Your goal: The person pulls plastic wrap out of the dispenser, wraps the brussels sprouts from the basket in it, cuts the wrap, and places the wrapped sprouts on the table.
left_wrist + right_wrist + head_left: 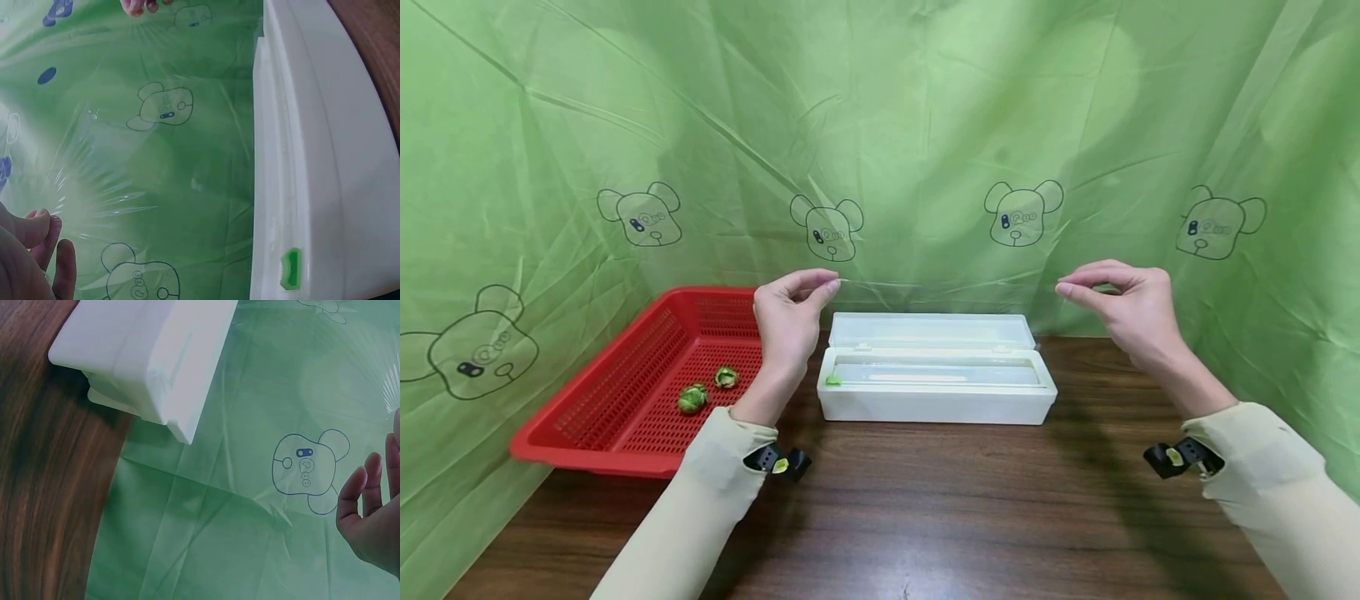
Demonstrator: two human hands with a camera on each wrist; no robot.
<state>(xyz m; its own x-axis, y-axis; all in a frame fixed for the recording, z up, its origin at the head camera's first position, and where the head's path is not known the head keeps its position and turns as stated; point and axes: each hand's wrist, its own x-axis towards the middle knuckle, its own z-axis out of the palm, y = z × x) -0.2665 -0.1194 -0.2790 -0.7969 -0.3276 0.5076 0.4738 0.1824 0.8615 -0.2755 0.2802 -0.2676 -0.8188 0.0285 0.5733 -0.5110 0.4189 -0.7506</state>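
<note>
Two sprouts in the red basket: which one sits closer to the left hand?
The back sprout, the one farther from the camera, right of the front sprout. It lies nearest the left hand, close to the forearm.

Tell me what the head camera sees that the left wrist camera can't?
Only the head view shows the red basket with two green sprouts, the wooden table, and the whole right hand. Only the left wrist view shows the wrinkles in the clear film up close, where the left hand pinches it. Both show the white film box with its little green slider, the green bear curtain, and the left hand.
</note>
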